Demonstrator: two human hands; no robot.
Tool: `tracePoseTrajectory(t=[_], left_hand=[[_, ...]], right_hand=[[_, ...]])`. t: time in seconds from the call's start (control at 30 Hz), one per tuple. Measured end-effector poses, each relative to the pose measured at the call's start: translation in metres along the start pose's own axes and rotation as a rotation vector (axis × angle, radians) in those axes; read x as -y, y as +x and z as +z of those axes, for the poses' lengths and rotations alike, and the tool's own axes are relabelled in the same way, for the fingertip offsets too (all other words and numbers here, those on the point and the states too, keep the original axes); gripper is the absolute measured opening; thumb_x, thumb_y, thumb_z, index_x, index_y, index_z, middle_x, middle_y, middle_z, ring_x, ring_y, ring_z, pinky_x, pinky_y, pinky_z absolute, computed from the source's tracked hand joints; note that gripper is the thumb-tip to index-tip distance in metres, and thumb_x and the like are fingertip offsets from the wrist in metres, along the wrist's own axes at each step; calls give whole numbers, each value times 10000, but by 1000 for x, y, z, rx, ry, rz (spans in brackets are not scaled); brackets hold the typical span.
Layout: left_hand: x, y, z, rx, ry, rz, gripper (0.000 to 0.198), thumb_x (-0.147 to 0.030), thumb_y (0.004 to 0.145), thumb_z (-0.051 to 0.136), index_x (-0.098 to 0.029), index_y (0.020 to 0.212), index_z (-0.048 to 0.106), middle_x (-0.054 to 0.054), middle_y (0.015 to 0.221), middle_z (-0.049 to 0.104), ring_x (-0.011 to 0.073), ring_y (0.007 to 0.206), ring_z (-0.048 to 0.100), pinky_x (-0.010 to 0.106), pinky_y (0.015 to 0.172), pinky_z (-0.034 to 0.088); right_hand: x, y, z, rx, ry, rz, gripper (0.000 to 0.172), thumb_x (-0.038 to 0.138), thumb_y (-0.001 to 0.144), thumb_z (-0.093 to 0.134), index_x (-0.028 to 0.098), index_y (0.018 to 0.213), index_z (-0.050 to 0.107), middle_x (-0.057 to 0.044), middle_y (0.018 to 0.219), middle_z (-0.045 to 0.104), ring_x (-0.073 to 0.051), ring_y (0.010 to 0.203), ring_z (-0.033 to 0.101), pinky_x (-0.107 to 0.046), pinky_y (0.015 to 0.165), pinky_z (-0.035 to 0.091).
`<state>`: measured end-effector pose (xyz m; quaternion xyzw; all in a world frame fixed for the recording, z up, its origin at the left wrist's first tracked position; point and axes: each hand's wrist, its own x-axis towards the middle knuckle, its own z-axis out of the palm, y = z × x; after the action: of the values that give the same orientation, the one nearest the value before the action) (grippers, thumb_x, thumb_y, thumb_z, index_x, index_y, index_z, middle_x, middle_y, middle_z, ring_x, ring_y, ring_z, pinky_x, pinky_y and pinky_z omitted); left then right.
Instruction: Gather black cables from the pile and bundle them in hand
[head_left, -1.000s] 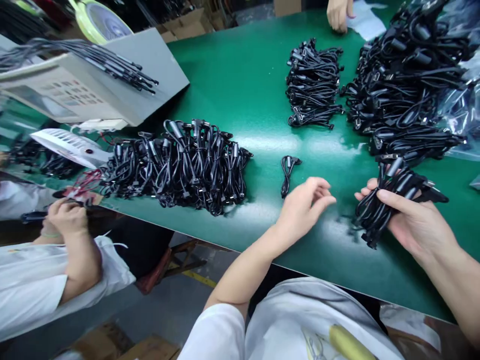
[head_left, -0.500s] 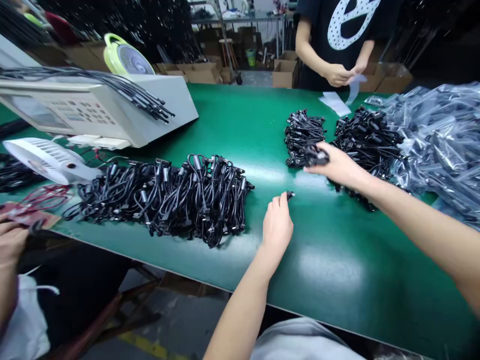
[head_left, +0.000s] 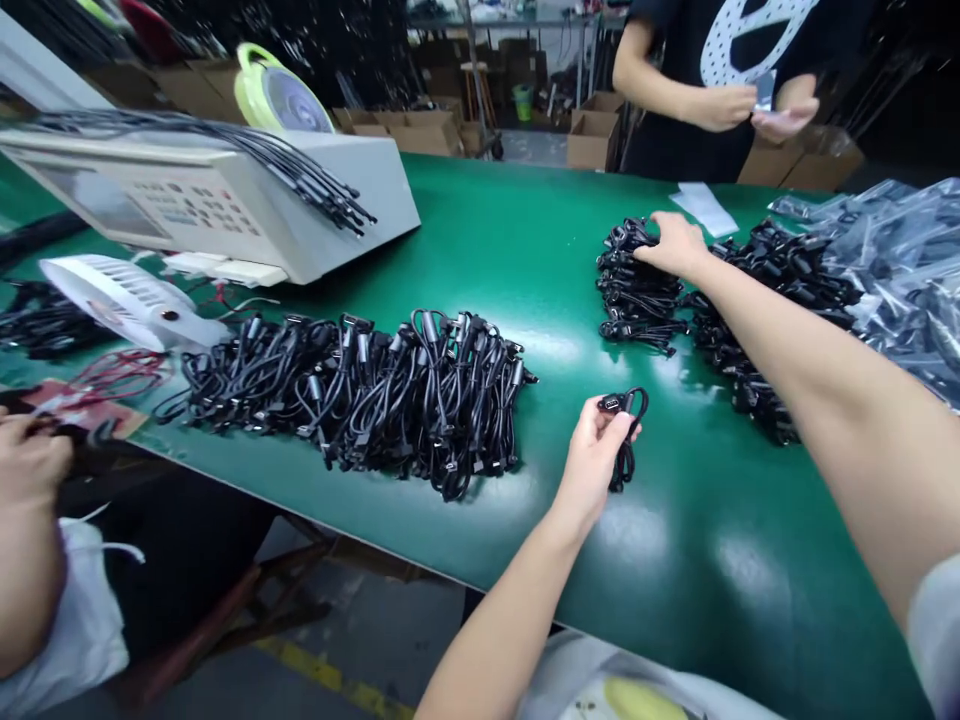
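My left hand (head_left: 589, 460) is closed on a coiled black cable (head_left: 624, 462), whose connector end faces up between thumb and fingers, just above the table. Farther off, my right hand (head_left: 679, 245) reaches to the far end of a neat stack of black cables (head_left: 637, 290). Its thumb and forefinger are around a coiled cable (head_left: 628, 235) on top there; the other fingers are partly hidden. Right of that stack lies a second heap of black cables (head_left: 772, 300), partly behind my right forearm.
A long row of bundled cables (head_left: 375, 400) lies left on the green table (head_left: 487, 230). Beyond are a beige instrument (head_left: 330, 190), a white fan (head_left: 127, 300) and a green fan (head_left: 285, 95). Plastic bags (head_left: 915, 270) lie right. A co-worker's hands (head_left: 750, 108) are across; another person's hand (head_left: 30, 460) is left.
My right hand has moved away from me, carrying a cable to the stack's far end. My left hand has turned and lifted its cable into view. The co-worker's hands have risen.
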<state>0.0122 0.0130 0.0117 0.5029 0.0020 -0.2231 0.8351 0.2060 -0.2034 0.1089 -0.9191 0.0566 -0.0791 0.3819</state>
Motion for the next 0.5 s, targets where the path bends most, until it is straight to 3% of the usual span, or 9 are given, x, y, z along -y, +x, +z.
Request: tracePoseTrajectory(t=[0.07, 0.13, 0.23, 0.33, 0.43, 0.5], left_hand=[[0, -1, 0, -7, -19, -5, 249, -325, 888, 665, -175, 1057, 559, 9, 945, 629, 118, 881, 634, 284, 915, 461], [0, -2, 2, -2, -32, -14, 284, -317, 863, 696, -178, 1074, 565, 10, 944, 646, 124, 873, 644, 297, 916, 472], [1, -7, 5, 46, -28, -42, 311, -310, 837, 729, -177, 1081, 591, 22, 981, 669, 124, 882, 646, 280, 892, 478], [9, -15, 10, 121, 23, -77, 297, -307, 825, 749, -183, 1059, 615, 22, 995, 679, 118, 903, 638, 252, 870, 472], [19, -23, 15, 226, 94, -118, 349, -302, 806, 774, -206, 1093, 601, 6, 959, 680, 117, 880, 634, 249, 849, 474], [26, -27, 17, 293, 150, -144, 355, -311, 803, 780, -208, 1088, 596, 1, 945, 675, 119, 872, 635, 249, 844, 472]], right_hand=[[-3, -39, 0, -6, 60, -14, 353, 321, 1032, 530, 138, 1333, 561, -122, 1336, 567, -229, 1125, 618, -462, 953, 517], [-11, -100, 5, 22, 136, -21, 312, 328, 1015, 549, 164, 1278, 575, -101, 1233, 631, -213, 1076, 632, -424, 959, 510], [-31, -206, 24, 224, 280, 20, 317, 411, 1040, 433, 167, 1164, 594, -86, 1005, 708, -187, 857, 693, -351, 794, 569], [-49, -290, 45, 402, 617, 174, 306, 445, 968, 569, 200, 1151, 552, -77, 1065, 676, -203, 946, 688, -361, 839, 561], [-56, -331, 53, 415, 774, 298, 328, 396, 859, 719, 211, 1038, 517, -21, 929, 634, -174, 829, 658, -329, 786, 537], [-57, -343, 50, 402, 729, 317, 212, 371, 903, 646, 212, 937, 509, 19, 774, 579, -147, 692, 606, -300, 690, 507]])
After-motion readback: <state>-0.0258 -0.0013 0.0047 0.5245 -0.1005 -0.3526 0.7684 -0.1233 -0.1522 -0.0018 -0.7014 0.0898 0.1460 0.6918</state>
